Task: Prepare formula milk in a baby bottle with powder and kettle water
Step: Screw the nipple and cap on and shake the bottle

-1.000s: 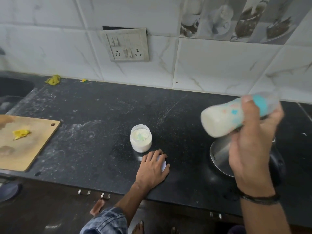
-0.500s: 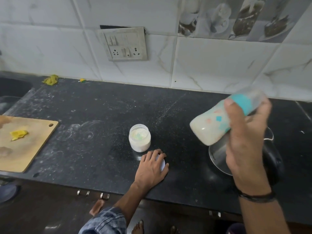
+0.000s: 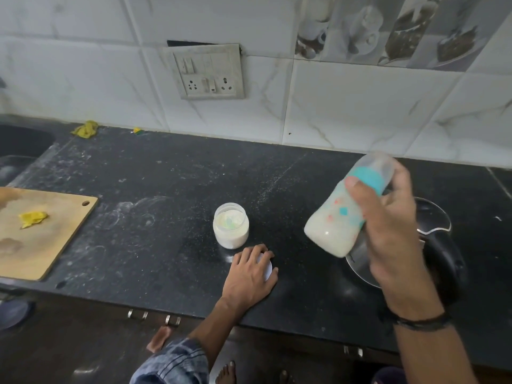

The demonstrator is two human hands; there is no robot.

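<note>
At the front edge of the black countertop (image 3: 166, 176), the person's left hand (image 3: 250, 275) rests palm-down on a white lid (image 3: 265, 268), fingers relaxed and draped over it. To the right, the right hand (image 3: 388, 231) grasps a baby bottle (image 3: 332, 225) around its upper half, thumb across the teal collar (image 3: 368, 178). The bottle, filled with white milk, is held in the air, tilted with its base down-left and its clear cap up-right, above an open steel kettle (image 3: 432, 245) near the front right corner. Just behind the left hand stands an uncapped powder jar (image 3: 230, 225). A wooden cutting board (image 3: 41, 236) bearing a yellow scrap (image 3: 33, 218) sits at the left front edge. A yellow cloth (image 3: 86, 129) lies along the back edge, below a wall switch plate (image 3: 207, 72).
</note>
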